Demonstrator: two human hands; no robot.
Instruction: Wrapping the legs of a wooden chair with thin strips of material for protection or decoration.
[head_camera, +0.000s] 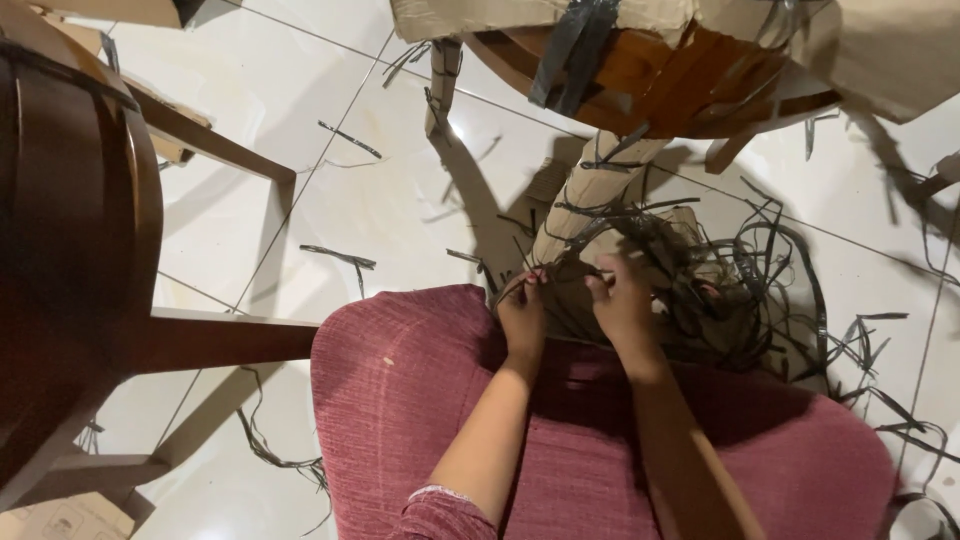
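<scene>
My left hand (522, 312) and my right hand (622, 298) reach down past my red-clad knees (420, 400) to the foot of a table leg wrapped in brown cardboard (590, 195). Both hands pinch a thin dark strip of tape (565, 268) stretched between them, close against the cardboard at the leg's base. A tangle of loose black tape strips (740, 270) lies piled on the floor just right of my right hand. Above, the round wooden table top (660, 80) is partly covered in cardboard and dark tape.
A dark wooden chair (90, 230) stands at the left, with its legs reaching across the white tiled floor (330, 190). Scattered tape scraps (340, 256) lie on the tiles. More strips (900, 420) trail at the right.
</scene>
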